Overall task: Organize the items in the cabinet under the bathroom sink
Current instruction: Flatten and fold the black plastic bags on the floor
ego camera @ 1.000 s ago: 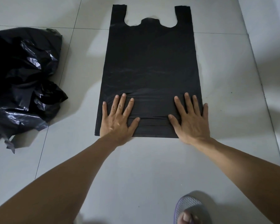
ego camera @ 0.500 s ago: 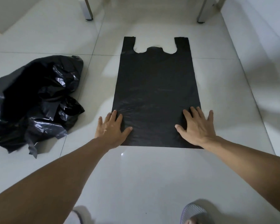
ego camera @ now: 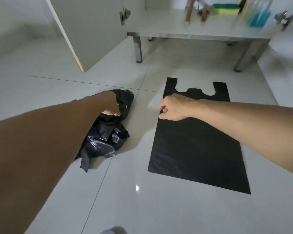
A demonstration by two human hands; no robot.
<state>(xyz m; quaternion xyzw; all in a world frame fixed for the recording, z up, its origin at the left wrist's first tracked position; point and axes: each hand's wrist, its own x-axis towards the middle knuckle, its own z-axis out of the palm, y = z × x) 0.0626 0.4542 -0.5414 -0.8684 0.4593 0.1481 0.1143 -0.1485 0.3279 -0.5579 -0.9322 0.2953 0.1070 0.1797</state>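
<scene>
Two black plastic bags are lying on the pale tiled floor (ego camera: 142, 208).
The right hand (ego camera: 173, 108) is hovering with fingers loosely curled, empty, over the flattened black handled bag (ego camera: 196, 149); the left hand (ego camera: 111, 106) is gripping the crumpled glossy black bag (ego camera: 105, 139). Beyond, the grey cabinet door (ego camera: 91, 31) is standing open beside the blurred shelf (ego camera: 193, 33).

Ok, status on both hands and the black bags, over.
Left hand gripping crumpled black plastic bag pile. Right hand loosely curled over flattened black plastic bag, contact unclear. Nothing obstructing on white tiled floor.
</scene>
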